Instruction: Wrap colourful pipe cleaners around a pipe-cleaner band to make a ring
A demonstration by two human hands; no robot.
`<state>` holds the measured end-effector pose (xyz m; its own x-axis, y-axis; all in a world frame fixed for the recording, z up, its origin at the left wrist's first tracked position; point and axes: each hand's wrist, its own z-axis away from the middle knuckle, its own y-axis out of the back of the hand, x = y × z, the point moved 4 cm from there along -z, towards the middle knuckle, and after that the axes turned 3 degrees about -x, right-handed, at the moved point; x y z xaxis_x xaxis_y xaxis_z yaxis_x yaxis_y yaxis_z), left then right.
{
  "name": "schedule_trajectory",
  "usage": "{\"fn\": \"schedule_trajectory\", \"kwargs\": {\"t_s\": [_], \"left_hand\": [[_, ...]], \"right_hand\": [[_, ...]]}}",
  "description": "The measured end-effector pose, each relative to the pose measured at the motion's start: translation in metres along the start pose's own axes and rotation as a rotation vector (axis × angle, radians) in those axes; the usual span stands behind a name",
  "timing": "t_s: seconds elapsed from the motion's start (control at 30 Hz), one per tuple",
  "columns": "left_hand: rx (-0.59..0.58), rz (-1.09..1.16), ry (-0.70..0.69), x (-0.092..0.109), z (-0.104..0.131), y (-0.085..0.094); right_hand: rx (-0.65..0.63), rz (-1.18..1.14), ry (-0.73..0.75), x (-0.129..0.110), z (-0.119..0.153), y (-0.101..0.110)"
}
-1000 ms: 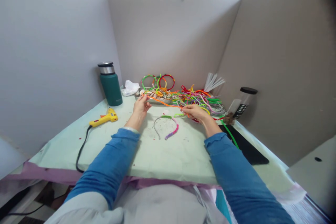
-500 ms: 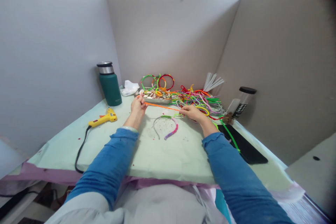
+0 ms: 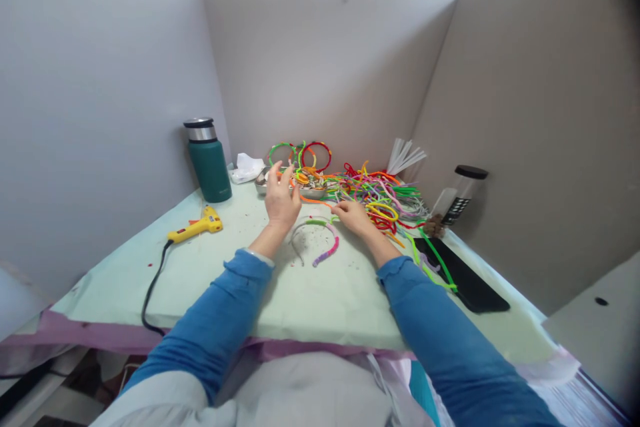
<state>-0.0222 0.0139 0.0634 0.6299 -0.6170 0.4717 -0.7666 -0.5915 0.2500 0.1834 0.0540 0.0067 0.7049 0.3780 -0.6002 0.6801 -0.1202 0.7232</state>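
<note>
My left hand point(image 3: 283, 202) is raised in front of the metal tray, its fingers spread, with the orange pipe cleaner point(image 3: 316, 201) passing close behind it. The other end of that pipe cleaner is pinched in my right hand point(image 3: 351, 215). Below and between the hands, a headband point(image 3: 329, 253) lies on the table, partly wrapped in green, pink and purple. Whether the orange strand touches my left hand is hard to tell.
A metal tray point(image 3: 315, 193) of small pieces and a pipe cleaner pile point(image 3: 385, 193) are at the back. A glue gun point(image 3: 197, 226) and green bottle point(image 3: 209, 163) stand left; a black tablet-like slab point(image 3: 475, 280) and clear jar point(image 3: 463, 193) are right.
My left hand has moved right and its fingers have opened from their pinch. My right hand has shifted slightly left, still holding the orange pipe cleaner, which is less taut.
</note>
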Motion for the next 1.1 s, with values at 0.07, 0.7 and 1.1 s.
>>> {"fn": "schedule_trajectory", "kwargs": {"t_s": [0.07, 0.7, 1.1], "left_hand": [[-0.095, -0.132, -0.113, 0.011, 0.004, -0.006], [-0.618, -0.157, -0.112, -0.023, 0.024, -0.049], [-0.611, -0.266, -0.116, -0.02, 0.023, -0.043]], "right_hand": [[0.062, 0.05, 0.012, -0.004, 0.0, -0.002], [0.061, -0.251, 0.202, -0.016, -0.001, -0.018], [0.036, -0.364, 0.199, -0.023, 0.002, -0.015]]}}
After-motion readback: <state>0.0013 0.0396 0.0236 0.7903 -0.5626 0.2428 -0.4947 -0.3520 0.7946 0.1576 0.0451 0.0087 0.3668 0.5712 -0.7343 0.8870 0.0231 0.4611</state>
